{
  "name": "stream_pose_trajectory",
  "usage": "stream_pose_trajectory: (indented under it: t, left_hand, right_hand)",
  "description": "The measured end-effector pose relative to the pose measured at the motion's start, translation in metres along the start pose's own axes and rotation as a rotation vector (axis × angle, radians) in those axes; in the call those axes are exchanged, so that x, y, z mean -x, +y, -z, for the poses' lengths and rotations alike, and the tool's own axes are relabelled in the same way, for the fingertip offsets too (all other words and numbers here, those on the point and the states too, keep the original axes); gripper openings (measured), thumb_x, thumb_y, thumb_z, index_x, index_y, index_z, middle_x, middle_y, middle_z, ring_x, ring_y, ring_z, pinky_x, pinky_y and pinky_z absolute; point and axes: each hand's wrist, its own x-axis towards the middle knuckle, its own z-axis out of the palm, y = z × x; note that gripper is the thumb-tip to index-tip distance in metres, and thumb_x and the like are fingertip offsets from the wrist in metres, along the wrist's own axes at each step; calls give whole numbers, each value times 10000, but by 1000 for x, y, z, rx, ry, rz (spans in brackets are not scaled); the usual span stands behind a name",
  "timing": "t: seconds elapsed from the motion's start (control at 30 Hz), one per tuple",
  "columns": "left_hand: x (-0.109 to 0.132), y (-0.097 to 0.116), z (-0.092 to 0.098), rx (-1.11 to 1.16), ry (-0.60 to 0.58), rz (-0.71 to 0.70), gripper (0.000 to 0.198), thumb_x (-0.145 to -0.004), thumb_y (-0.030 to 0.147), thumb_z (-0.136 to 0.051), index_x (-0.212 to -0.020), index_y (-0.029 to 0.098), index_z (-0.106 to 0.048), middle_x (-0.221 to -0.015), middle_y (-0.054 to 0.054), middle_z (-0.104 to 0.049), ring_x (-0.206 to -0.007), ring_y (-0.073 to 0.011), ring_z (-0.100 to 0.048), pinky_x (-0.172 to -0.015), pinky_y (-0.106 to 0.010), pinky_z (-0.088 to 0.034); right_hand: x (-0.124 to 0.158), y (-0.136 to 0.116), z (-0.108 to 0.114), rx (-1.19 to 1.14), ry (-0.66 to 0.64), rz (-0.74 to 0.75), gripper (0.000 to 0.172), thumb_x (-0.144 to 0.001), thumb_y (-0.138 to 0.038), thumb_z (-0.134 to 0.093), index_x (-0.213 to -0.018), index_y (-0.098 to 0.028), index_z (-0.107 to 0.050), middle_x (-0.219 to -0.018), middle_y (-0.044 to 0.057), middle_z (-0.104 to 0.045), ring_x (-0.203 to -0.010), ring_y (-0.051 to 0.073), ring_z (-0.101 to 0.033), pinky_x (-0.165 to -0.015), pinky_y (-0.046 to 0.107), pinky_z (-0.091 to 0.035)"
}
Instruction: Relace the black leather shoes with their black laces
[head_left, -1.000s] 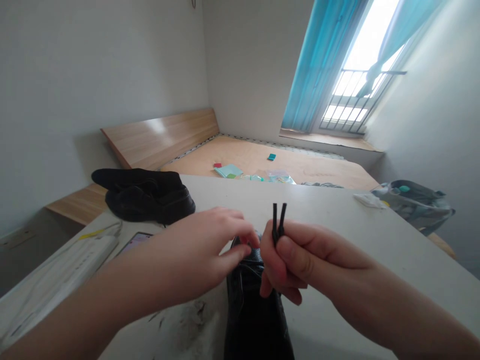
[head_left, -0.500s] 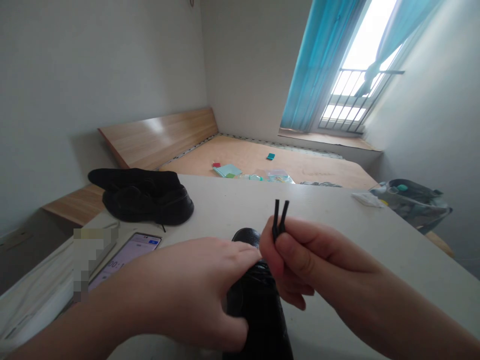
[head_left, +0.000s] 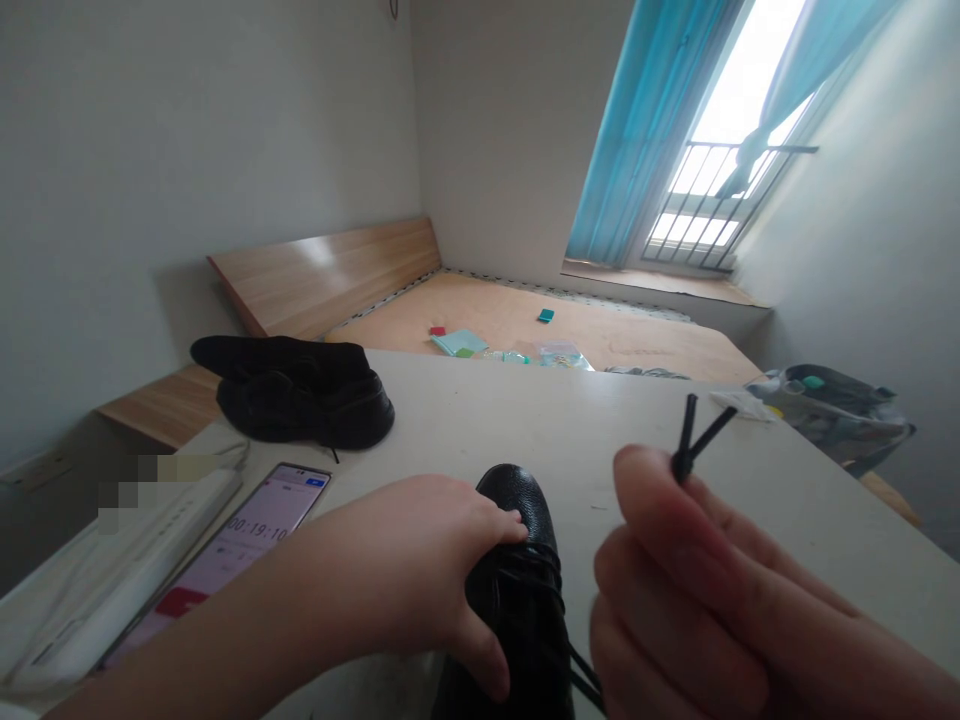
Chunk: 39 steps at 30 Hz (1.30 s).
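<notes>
A black leather shoe (head_left: 525,590) lies on the white table (head_left: 525,420), toe pointing away from me. My left hand (head_left: 405,580) wraps over its left side and grips it, thumb low on the near side. My right hand (head_left: 697,600) is raised close to the camera, fingers pinched on the two black shoelace ends (head_left: 694,435), whose tips stick up and splay apart. The laces run down from that hand to the shoe's eyelets.
A second black shoe (head_left: 300,400) sits at the table's far left. A phone (head_left: 240,540) showing a timer lies beside a white power strip (head_left: 97,590). A white scrap (head_left: 742,403) lies far right. A wooden bed frame and window are behind.
My right hand has pulled the lace ends up, to the right and nearer the camera. My left hand has moved from the laces to clasp the shoe's side.
</notes>
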Motion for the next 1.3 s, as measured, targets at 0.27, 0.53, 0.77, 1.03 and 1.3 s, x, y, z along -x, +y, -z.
stream_pose_trajectory:
  t: [0.27, 0.53, 0.77, 1.03, 1.3]
  left_hand:
    - [-3, 8, 0, -194, -130, 52, 463, -600, 421, -827, -1009, 239, -709, -912, -56, -728, -852, -302, -656, -653, -329, -499]
    - [3, 6, -1, -230, -147, 52, 650, -615, 569, -802, -1151, 228, -662, -1183, -111, -674, -1023, -373, -629, -811, -444, -510]
    - [-1, 16, 1, 156, 112, 63, 398, -866, 539, -570, -1199, 325, -530, -1006, 38, -697, -880, -192, -654, -705, -285, -468]
    - [-15, 26, -11, 139, 287, 14, 216, -895, 455, -518, -904, 256, -602, -823, 31, -689, -666, -165, -610, -545, -266, -347]
    - [-16, 33, -18, -41, 241, -34, 301, -946, 402, -428, -741, 212, -543, -695, 4, -638, -585, -161, -531, -533, -285, -265]
  right_hand:
    - [-2, -6, -4, 140, 84, 183, 285, -921, -432, -576, -714, -256, -489, -524, -73, -267, -403, 92, -187, -374, 215, -238]
    - [-40, -28, 35, 189, 236, 476, 269, -983, -227, -486, -724, -201, -556, -570, -73, -233, -481, 89, -138, -411, 160, -212]
    - [-49, -25, 48, 338, 342, 515, 236, -953, -264, -547, -724, -205, -555, -584, -61, -343, -520, 92, -315, -509, 171, -378]
    - [-39, -23, 40, 535, 371, 598, 215, -970, -343, -529, -792, -254, -612, -641, -51, -464, -610, 107, -473, -630, 224, -452]
    - [-36, -17, 36, 633, 394, 624, 190, -965, -353, -543, -839, -273, -663, -654, -50, -490, -645, 104, -503, -700, 236, -488]
